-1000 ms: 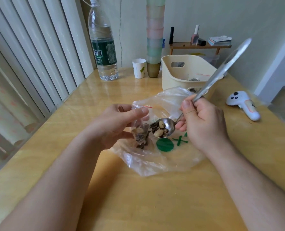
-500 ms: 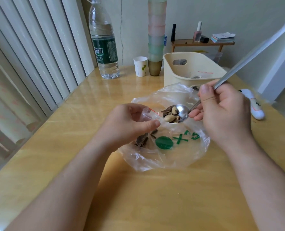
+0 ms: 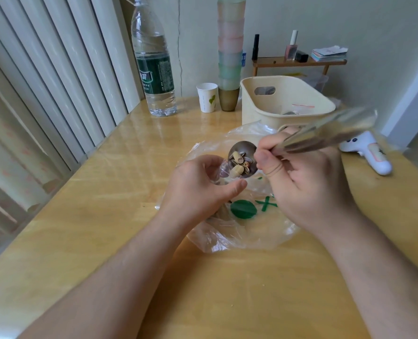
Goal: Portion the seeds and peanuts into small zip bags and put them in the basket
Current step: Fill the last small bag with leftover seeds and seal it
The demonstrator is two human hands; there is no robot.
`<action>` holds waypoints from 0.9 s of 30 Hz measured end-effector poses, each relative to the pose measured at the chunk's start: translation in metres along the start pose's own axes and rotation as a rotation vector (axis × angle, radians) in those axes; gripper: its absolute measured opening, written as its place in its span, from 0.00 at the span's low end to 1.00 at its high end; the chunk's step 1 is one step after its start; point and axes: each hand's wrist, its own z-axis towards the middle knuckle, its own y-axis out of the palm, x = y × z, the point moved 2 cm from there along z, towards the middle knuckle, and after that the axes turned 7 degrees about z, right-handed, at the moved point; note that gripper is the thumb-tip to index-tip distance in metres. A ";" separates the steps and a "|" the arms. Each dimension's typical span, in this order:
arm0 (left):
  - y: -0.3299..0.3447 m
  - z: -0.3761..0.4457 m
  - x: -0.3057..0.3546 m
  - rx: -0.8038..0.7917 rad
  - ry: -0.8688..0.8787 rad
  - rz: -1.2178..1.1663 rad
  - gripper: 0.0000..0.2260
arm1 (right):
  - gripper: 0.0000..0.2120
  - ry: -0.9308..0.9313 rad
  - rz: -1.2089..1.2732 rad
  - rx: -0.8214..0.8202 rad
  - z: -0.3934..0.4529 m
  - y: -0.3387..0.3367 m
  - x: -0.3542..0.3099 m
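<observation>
My left hand (image 3: 198, 189) grips a small clear zip bag (image 3: 219, 171) and holds its mouth open. My right hand (image 3: 303, 182) grips the handle of a metal spoon (image 3: 243, 156), which is tilted steeply over the bag's mouth with seeds and peanuts (image 3: 238, 166) sliding out of its bowl. The handle is blurred by motion. Both hands work above a large clear plastic bag (image 3: 247, 231) with green print lying on the table. The cream basket (image 3: 286, 101) stands behind, with a zip bag inside.
A large water bottle (image 3: 154, 64), a paper cup (image 3: 207, 97) and a tall stack of plastic cups (image 3: 230, 57) stand at the table's far side. A white controller (image 3: 367, 152) lies right of my hands. Vertical blinds line the left edge.
My right hand has turned the spoon from level to steeply tipped at the small bag's mouth. My left hand has lifted the bag's opening to meet it.
</observation>
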 end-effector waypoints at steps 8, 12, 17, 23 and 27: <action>0.001 0.000 -0.001 0.030 0.003 -0.008 0.18 | 0.14 -0.040 0.013 -0.030 -0.001 0.003 0.000; -0.002 -0.001 0.001 0.039 0.021 -0.021 0.15 | 0.12 -0.074 0.049 -0.022 -0.002 0.002 -0.001; -0.002 -0.001 0.001 0.023 0.027 -0.040 0.16 | 0.11 -0.082 0.071 0.002 -0.003 0.003 -0.001; -0.015 0.003 -0.007 -0.063 -0.168 -0.467 0.20 | 0.08 0.177 0.253 0.237 -0.003 -0.001 0.004; -0.030 0.016 -0.018 -0.009 -0.242 -0.702 0.27 | 0.08 0.304 0.247 0.163 -0.007 0.003 0.005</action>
